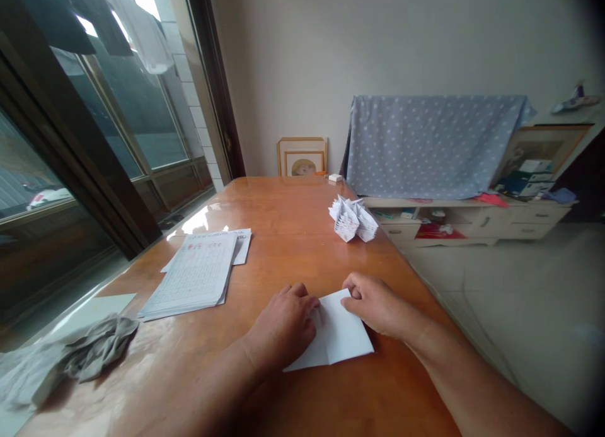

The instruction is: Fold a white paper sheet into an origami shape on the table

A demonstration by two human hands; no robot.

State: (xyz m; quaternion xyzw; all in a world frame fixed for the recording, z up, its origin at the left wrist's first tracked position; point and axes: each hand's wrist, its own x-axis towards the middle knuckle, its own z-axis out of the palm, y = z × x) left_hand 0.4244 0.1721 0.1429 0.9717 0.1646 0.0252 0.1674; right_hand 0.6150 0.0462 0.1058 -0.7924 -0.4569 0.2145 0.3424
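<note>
Two hands — left (283, 326), right (373, 304) — press folded white paper (340, 333).

Ruled papers (193, 276) block the left hand (281, 326); folded paper model (353, 219) stands ahead

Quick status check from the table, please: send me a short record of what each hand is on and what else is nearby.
left hand: resting on the left edge of the folded white paper sheet
right hand: curled over the sheet's top edge
table: glossy wooden table
nearby: pleated white paper model ahead; stack of printed sheets to the left; crumpled gray cloth beyond it
</note>
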